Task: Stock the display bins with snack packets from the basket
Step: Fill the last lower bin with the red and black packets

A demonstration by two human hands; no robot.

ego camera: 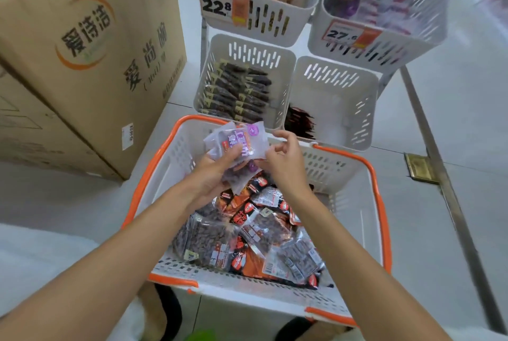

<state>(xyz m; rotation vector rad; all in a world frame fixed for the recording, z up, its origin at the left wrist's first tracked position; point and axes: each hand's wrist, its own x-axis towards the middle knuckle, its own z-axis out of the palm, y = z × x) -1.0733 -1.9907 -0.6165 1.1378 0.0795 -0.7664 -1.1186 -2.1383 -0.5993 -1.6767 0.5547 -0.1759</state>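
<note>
Pale floor (412, 203), display bins (334, 77) far; over near basket (379, 203), left hand (211, 176) clamped round purple snack packets (239, 140), right hand (283, 159) pinching their edge, likely squaring them for stocking.

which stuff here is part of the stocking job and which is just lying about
job: purple-labelled clear snack packets in left hand, orange-rimmed white plastic basket, white slotted plastic display bins
lying about: big brown cardboard box, brass floor plate

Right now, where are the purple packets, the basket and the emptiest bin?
purple packets (238, 143), head view, printed front.
basket (351, 219), head view, white right wall.
emptiest bin (339, 110), head view, bare inner wall.
</note>
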